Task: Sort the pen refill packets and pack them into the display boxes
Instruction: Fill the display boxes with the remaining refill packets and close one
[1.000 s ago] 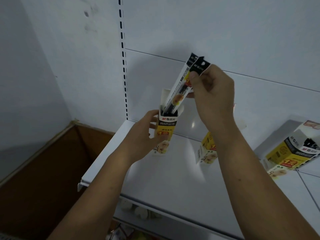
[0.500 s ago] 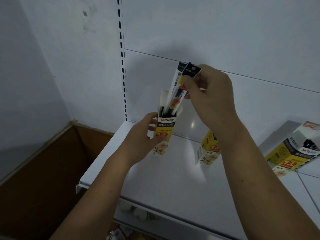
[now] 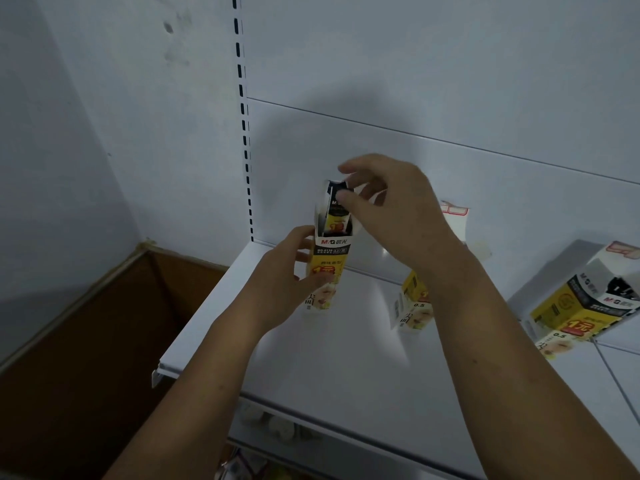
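Packets (image 3: 335,216) sunk deeper into box (image 3: 329,258), right hand (image 3: 391,209) hiding tops

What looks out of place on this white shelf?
The far-right box looks tipped sideways, unlike the upright box gripped by the left hand, where the right hand pinches packets. The wide lens may exaggerate it.

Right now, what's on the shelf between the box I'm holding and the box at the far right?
One more display box stands there, partly hidden by the right arm; the head view shows it.
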Motion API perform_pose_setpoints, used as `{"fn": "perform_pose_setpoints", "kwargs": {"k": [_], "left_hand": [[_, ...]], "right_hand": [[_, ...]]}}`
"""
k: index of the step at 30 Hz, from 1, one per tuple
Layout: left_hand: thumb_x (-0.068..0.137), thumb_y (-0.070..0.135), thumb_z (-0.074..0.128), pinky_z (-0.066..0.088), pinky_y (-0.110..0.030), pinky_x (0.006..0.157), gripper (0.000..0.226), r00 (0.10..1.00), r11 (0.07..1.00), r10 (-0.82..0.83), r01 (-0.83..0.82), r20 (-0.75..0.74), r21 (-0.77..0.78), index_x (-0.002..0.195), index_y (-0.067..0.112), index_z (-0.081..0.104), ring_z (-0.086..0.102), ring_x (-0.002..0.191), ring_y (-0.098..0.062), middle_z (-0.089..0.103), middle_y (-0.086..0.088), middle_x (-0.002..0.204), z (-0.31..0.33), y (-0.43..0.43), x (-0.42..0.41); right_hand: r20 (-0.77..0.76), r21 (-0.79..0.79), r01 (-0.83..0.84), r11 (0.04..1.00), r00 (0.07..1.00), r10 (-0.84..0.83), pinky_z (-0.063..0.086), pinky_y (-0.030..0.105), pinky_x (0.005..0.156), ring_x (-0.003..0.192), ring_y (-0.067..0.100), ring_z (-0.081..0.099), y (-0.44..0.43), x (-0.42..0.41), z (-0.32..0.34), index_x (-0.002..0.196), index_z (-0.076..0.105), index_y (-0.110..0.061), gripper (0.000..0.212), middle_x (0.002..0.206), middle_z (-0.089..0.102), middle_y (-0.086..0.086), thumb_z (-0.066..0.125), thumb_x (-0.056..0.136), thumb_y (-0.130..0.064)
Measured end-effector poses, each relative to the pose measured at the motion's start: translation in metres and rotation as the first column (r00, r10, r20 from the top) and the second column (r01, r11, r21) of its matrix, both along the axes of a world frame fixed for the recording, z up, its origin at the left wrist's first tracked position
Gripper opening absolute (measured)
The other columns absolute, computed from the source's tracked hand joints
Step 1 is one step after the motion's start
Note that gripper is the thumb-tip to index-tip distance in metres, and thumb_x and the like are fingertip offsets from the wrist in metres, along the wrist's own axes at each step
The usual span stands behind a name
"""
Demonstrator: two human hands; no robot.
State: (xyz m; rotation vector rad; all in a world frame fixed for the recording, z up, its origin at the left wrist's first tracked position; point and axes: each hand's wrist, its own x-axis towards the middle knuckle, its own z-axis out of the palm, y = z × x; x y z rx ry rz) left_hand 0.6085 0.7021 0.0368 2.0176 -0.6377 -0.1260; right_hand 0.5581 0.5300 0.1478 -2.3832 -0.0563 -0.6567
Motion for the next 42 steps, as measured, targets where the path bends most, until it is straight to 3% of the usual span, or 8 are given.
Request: {"fn": "perform_pose_setpoints", "kwargs": {"k": [8,13,20,24,27,31,35,42], "left_hand": [[0.091,0.031,0.079,0.062,-0.04,0.093,0.06,1.0,1.0,-0.002,0.002,0.005,-0.002,0.143,0.031,0.047,0.061,0.12,-0.007,0.064,0.013,0.135,-0.001,-0.001,0.0],[0.091,0.031,0.079,0.062,-0.042,0.093,0.061,1.0,1.0,0.001,-0.001,0.017,-0.006,0.142,0.031,0.048,0.062,0.12,-0.006,0.064,0.013,0.135,-0.002,0.001,0.0],[0.091,0.03,0.079,0.061,-0.044,0.095,0.062,1.0,1.0,-0.003,0.003,0.015,-0.005,0.144,0.03,0.047,0.061,0.12,-0.007,0.064,0.012,0.135,-0.002,0.0,0.001],[0.091,0.031,0.079,0.061,-0.038,0.094,0.063,1.0,1.0,-0.001,0.001,0.022,-0.022,0.144,0.031,0.047,0.061,0.116,-0.004,0.065,0.014,0.132,-0.003,0.0,0.002],[0.091,0.031,0.08,0.054,-0.016,0.084,0.061,0.998,0.999,0.003,-0.001,0.058,-0.038,0.144,0.032,0.049,0.062,0.113,0.002,0.066,0.018,0.13,-0.006,-0.001,0.004],[0.091,0.027,0.08,0.045,0.0,0.075,0.059,0.996,0.999,0.002,0.003,0.084,-0.048,0.142,0.03,0.05,0.059,0.107,0.013,0.066,0.019,0.126,-0.006,-0.003,0.008],[0.091,0.026,0.08,0.05,-0.009,0.08,0.059,0.999,0.998,-0.012,0.016,0.053,-0.065,0.141,0.035,0.048,0.058,0.108,0.01,0.064,0.02,0.125,-0.011,-0.008,0.014],[0.09,0.031,0.079,0.062,-0.027,0.086,0.065,0.998,0.988,-0.062,0.064,0.025,-0.141,0.146,0.039,0.047,0.056,0.119,0.006,0.058,0.019,0.134,-0.021,-0.009,0.016]], "right_hand": [[-0.243,-0.234,-0.096,0.967,0.969,0.038,0.038,0.009,0.064,0.071,0.0,0.057,0.001,0.003,-0.012,0.097,0.081,-0.021,0.012,0.086,0.07,-0.01,0.068,0.096,-0.023],[-0.143,-0.231,-0.057,0.971,0.989,0.024,0.035,-0.003,0.071,0.077,-0.02,0.052,-0.003,0.002,-0.006,0.098,0.078,-0.025,0.007,0.09,0.069,-0.015,0.073,0.094,-0.026],[-0.256,-0.228,-0.074,0.971,0.967,0.014,0.041,0.011,0.067,0.075,-0.001,0.062,0.001,0.001,-0.009,0.095,0.081,-0.023,0.011,0.086,0.073,-0.011,0.07,0.095,-0.023],[-0.214,-0.271,-0.058,0.961,0.977,-0.001,0.046,0.022,0.074,0.079,0.003,0.062,0.002,-0.002,-0.007,0.093,0.08,-0.024,0.013,0.089,0.072,-0.014,0.068,0.096,-0.025],[-0.215,-0.275,-0.041,0.961,0.976,-0.02,0.054,0.034,0.085,0.084,0.009,0.066,0.007,-0.002,-0.012,0.093,0.082,-0.023,0.019,0.089,0.074,-0.012,0.064,0.096,-0.022],[-0.189,-0.393,0.015,0.919,0.977,-0.096,0.044,0.042,0.09,0.094,0.022,0.057,0.012,-0.001,-0.017,0.09,0.08,-0.027,0.029,0.09,0.073,-0.006,0.053,0.101,-0.023],[-0.224,-0.53,0.014,0.848,0.962,-0.156,0.033,0.038,0.089,0.108,0.022,0.045,0.014,-0.008,-0.02,0.118,0.075,-0.028,0.032,0.122,0.063,-0.006,0.045,0.108,-0.028],[0.026,-0.18,0.19,0.965,0.982,-0.188,0.05,0.048,0.1,0.121,0.019,0.053,0.018,-0.033,-0.041,0.135,0.063,-0.024,0.039,0.133,0.054,-0.002,0.051,0.099,-0.034]]}}
